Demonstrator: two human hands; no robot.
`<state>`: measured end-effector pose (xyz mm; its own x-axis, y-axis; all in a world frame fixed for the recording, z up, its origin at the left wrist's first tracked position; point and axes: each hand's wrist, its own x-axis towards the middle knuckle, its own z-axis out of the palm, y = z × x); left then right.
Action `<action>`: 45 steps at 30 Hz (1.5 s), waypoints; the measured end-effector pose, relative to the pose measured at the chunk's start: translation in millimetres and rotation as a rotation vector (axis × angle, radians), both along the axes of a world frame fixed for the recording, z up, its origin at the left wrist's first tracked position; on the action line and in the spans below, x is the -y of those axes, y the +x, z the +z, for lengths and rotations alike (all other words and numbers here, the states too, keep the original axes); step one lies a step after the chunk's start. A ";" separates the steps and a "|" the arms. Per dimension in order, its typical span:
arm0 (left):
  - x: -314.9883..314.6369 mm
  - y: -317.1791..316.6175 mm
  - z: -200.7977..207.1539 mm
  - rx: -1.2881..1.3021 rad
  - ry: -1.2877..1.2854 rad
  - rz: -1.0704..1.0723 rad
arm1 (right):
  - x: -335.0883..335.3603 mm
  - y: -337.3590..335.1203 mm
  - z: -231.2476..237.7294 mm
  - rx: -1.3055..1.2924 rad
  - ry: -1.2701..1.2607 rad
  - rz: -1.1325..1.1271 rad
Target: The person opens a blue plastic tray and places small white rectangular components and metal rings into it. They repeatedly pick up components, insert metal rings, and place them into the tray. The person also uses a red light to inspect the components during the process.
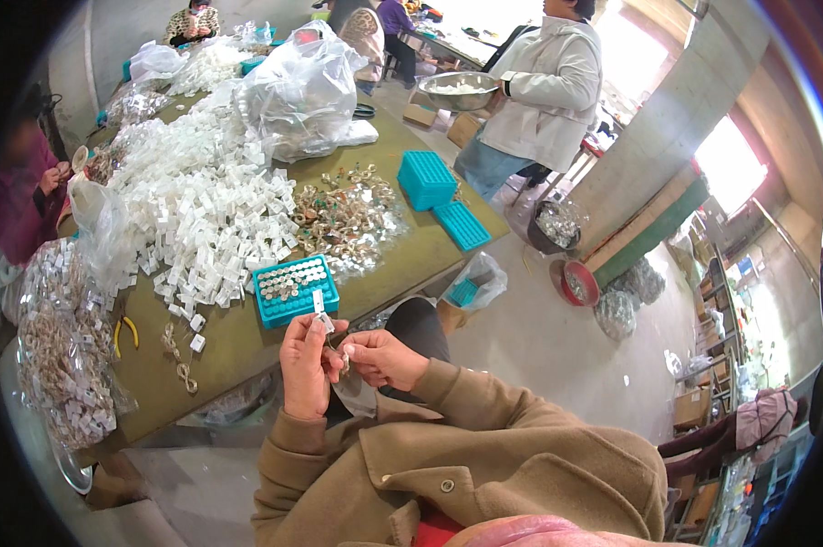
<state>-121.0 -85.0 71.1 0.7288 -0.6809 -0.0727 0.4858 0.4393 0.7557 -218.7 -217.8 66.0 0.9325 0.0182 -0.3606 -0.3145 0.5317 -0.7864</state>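
My left hand (304,369) is raised at the table's front edge, its thumb and fingers closed on a small white tag (325,317) that sticks up above them. Close beside it, my right hand (382,357) pinches at a small beige corded piece (344,361) between the two hands; its exact shape is partly hidden by fingers. Just beyond my hands sits a teal tray (295,316) with rows of round pale pieces in its holes. Left of it lie loose beige cord loops (185,377) and yellow-handled pliers (131,332).
A large heap of white tags (197,210) covers the olive table (234,374). Beside it are coiled cords (348,214), a stack of teal trays (426,180), and plastic bags (302,91). A person (544,91) holding a metal bowl (457,84) stands at the far right.
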 end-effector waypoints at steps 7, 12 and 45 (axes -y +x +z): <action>-2.8 -3.6 -0.6 0.077 0.060 -0.018 | -1.2 -5.9 -3.0 0.045 0.006 0.070; -7.1 -1.2 -5.7 0.096 0.217 -0.092 | 18.3 -15.8 -6.1 0.140 0.172 0.002; 78.4 -30.6 -94.1 -0.126 0.677 -0.611 | 437.6 48.7 -13.2 -0.296 -1.754 -0.663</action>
<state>-151.6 -163.5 -23.0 0.2160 -0.7282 -0.6504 0.5841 -0.4375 0.6837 -170.0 -655.4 52.8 0.5480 -0.7806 0.3006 -0.6304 -0.6216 -0.4649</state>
